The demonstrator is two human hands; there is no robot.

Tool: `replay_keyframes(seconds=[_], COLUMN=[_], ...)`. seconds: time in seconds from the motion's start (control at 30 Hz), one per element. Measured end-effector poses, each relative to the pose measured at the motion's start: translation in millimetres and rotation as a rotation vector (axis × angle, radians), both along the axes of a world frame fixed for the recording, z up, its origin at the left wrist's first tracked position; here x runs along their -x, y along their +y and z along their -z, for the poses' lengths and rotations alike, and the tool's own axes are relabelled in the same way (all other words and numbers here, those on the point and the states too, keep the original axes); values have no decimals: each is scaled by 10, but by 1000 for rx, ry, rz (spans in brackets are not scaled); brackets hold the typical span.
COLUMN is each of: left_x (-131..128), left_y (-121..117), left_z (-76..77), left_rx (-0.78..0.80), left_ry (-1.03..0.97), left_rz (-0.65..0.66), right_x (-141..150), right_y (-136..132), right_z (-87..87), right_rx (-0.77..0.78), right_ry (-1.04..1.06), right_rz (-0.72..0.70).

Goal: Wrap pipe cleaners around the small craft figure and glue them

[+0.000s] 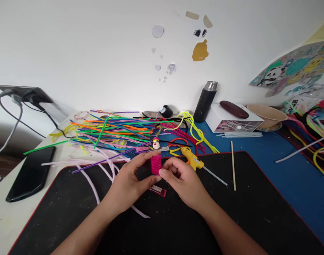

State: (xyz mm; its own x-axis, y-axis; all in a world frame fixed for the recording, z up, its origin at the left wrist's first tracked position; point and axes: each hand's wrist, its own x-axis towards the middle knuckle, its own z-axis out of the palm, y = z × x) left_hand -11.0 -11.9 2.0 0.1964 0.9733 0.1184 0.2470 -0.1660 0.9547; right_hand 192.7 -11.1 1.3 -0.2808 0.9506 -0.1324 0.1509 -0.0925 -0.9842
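Note:
A magenta coil of wound pipe cleaner (156, 165) stands upright in the air over the black mat. My left hand (128, 182) grips it from the left, fingers at its top and thumb at its bottom. From the right, my right hand (187, 182) pinches its lower edge between thumb and curled fingers. Just behind the coil are a small white figure head (156, 143) with a yellow and red top and a pair of scissors with orange and yellow handles (175, 150). A yellow hot glue gun (192, 158) with a glue stick (215, 176) lies beyond my right hand.
Many coloured pipe cleaners (119, 129) spread across the back left. A black phone (31, 173) lies at left. Under my hands is a small red-edged packet (158, 190) on the mat (167, 230). A wooden stick (233, 166), black thermos (205, 102) and white box (213, 118) are at right.

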Motion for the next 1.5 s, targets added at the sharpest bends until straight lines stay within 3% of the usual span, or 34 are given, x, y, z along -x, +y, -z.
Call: replay_keyframes(seconds=[0.4, 0.93, 1.13, 1.4, 1.5], left_x=[25, 10, -16, -131, -142], left_y=[47, 33, -12, -36, -41], left_z=[-59, -60, -73, -5, 0], left_rx=[82, 178, 174, 280, 288], left_ry=[41, -141, -232, -540, -532], left_rz=[-17, 28, 28, 155, 181], right_x=[-49, -30, -11, 22, 31], right_y=[28, 21, 23, -17, -22], right_z=[-74, -93, -78, -49, -68], right_rx=[-47, -37, 39, 238, 283], right_ry=[-31, -8, 117, 388, 427], right_rz=[-18, 3, -24, -136, -110])
